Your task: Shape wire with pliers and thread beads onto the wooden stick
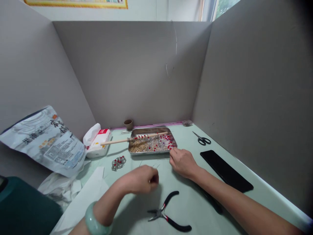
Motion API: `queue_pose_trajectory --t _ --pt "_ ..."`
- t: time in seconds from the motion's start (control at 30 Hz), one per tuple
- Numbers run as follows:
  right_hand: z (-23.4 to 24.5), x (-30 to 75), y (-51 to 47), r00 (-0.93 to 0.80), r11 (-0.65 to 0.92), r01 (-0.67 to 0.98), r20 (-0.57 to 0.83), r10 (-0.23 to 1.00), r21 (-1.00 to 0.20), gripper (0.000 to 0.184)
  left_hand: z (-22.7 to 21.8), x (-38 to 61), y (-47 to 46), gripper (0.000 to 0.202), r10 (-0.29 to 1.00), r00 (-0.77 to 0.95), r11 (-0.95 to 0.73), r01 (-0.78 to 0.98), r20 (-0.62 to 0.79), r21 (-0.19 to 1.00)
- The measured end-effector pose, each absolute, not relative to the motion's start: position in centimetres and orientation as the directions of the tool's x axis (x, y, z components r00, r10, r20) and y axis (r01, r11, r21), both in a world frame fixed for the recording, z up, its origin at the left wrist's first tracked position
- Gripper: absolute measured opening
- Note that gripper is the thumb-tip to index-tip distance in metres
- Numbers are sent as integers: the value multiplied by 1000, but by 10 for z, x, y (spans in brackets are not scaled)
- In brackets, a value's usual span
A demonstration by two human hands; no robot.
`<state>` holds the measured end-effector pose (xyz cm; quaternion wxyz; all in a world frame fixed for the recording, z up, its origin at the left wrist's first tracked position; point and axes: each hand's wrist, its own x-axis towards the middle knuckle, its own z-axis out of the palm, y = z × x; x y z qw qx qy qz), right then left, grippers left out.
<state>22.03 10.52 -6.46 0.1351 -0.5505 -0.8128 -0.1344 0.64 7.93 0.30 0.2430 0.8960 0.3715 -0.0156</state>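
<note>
My left hand [144,179] hovers over the green tabletop with its fingers curled closed; whatever is in them is hidden. Fingers bent together, my right hand [182,161] is at the near right corner of a metal tray [153,152], and I cannot make out what it holds. The tray contains gold, clear and red beads [156,143]. Across it lies a wooden stick [113,142] with red beads along it. Thin wires [155,165] show faintly between the hands. Black-handled pliers [160,212] rest below them, jaws apart. A small red-and-silver beaded chain [118,162] lies left of the tray.
Scissors [202,139] and a flat black object [226,171] lie to the right. A tissue pack [99,143], a white pouch [46,140] and white paper [84,199] occupy the left. A brown cup [128,124] stands behind. Grey panels [132,71] enclose the table.
</note>
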Motion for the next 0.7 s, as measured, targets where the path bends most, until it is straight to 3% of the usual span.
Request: queue_pose_trajectory --t 0.2,0.37,0.5,0.6,0.7 --pt "-29 198 141 -184 232 970 393 901 -78 21 17 13 154 19 861 491 -499 762 135 413" --pt "-24 201 157 -156 213 966 328 932 -145 29 2 3 192 45 848 499 -526 757 177 387" --pt "-33 228 165 49 12 980 298 953 -200 32 -1 -36 202 50 898 371 -426 867 236 259" --pt "-43 243 178 153 -111 960 148 977 -259 40 -6 -63 209 54 967 197 -208 976 160 59" --pt "-51 247 194 132 -128 937 -11 991 -325 45 -14 -76 214 44 989 130 -132 991 73 14"
